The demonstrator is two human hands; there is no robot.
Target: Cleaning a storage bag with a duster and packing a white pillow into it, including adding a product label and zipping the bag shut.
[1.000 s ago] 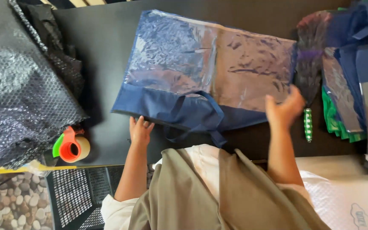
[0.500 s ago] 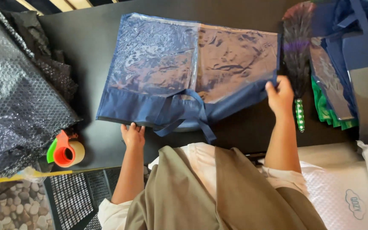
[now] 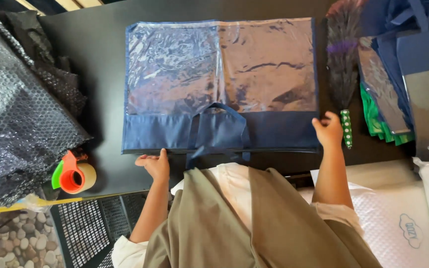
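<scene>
Lying flat on black table point(image 3: 100, 59): navy storage bag point(image 3: 219, 84) with clear plastic front, spread just beyond both sets of fingertips. Gripping bag's near-left bottom edge: left hand point(image 3: 153, 166), fingers curled on the hem. Pinching near-right corner: right hand point(image 3: 327, 130), fingers closed on fabric. Resting just right of right fingers: feather duster point(image 3: 342, 64). Sitting well left of left fingers: tape dispenser point(image 3: 73, 174), beside bubble wrap point(image 3: 16, 124).

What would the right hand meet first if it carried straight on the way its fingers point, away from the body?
Probably the feather duster. The right hand grips the right near corner of the blue bag, its fingers pointing up the table beside the duster's dotted handle. Depth is unclear.
</scene>
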